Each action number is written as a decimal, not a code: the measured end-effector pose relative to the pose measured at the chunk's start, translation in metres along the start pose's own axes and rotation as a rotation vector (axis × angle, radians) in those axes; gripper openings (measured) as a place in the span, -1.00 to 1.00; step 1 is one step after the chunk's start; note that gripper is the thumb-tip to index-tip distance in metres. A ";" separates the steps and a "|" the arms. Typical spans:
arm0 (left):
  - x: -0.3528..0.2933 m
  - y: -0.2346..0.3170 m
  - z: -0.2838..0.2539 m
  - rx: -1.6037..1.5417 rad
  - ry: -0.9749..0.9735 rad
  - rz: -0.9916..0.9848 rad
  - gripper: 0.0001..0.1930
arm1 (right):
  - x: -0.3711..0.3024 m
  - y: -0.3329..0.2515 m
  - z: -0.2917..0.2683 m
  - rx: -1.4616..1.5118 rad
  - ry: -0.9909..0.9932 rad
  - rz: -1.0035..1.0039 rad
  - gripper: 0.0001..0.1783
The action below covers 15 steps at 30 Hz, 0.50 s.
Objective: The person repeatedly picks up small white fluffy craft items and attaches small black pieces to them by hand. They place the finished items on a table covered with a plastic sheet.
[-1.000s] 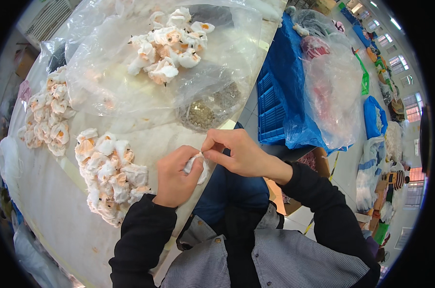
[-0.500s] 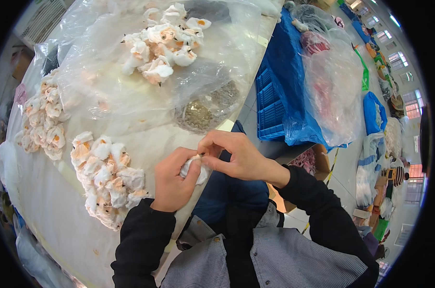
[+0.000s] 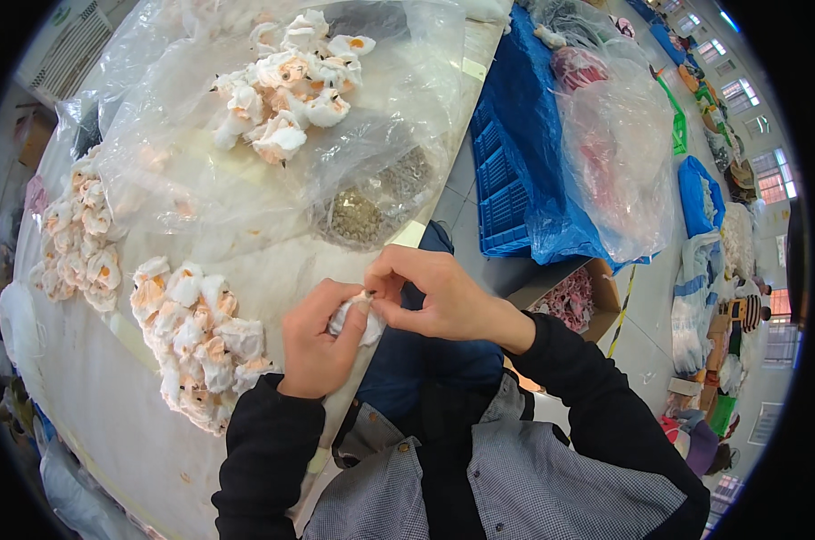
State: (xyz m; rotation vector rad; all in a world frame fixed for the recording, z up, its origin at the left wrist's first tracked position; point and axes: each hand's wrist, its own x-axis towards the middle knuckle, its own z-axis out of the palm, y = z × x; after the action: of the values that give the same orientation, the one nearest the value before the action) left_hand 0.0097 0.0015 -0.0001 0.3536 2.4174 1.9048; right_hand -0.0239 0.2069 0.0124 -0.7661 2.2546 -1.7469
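At the table's near edge my left hand (image 3: 317, 346) is closed round a small white plush piece (image 3: 368, 328), thumb on top. The piece has a peach-coloured end with a tiny dark spot. My right hand (image 3: 448, 301) pinches at that end with thumb and forefinger; the fingertips partly hide what they grip. Left of my hands lies a pile of similar white and peach plush pieces (image 3: 196, 337), several showing small dark tips. Another heap of plush pieces (image 3: 286, 81) rests on clear plastic sheeting (image 3: 192, 171) farther back.
A third cluster of plush pieces (image 3: 79, 234) sits at the table's far left. Near my hands is a clear bag of small beads or pellets (image 3: 358, 216). Right of the table (image 3: 102, 396) stand a blue crate (image 3: 497, 198) under blue plastic and a cardboard box (image 3: 605, 301) of pink scraps.
The view has shifted slightly. Both hands stay together at the plush piece, with the right fingers moved a little against its end, where a dark spot now shows.
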 end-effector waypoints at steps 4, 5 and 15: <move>0.000 0.000 -0.002 0.032 -0.001 0.018 -0.88 | -0.004 -0.002 0.001 -0.023 0.001 0.052 -0.74; 0.001 0.002 -0.002 0.046 -0.007 0.027 -0.88 | -0.005 -0.002 0.000 -0.038 -0.005 0.043 -0.74; -0.002 0.004 0.000 0.091 -0.044 0.052 -0.85 | -0.006 -0.004 -0.004 -0.159 -0.050 -0.088 -0.80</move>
State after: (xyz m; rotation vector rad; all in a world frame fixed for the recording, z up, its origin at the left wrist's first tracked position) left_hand 0.0128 0.0018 0.0037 0.4620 2.4962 1.7902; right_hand -0.0192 0.2132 0.0167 -0.9438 2.3813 -1.5788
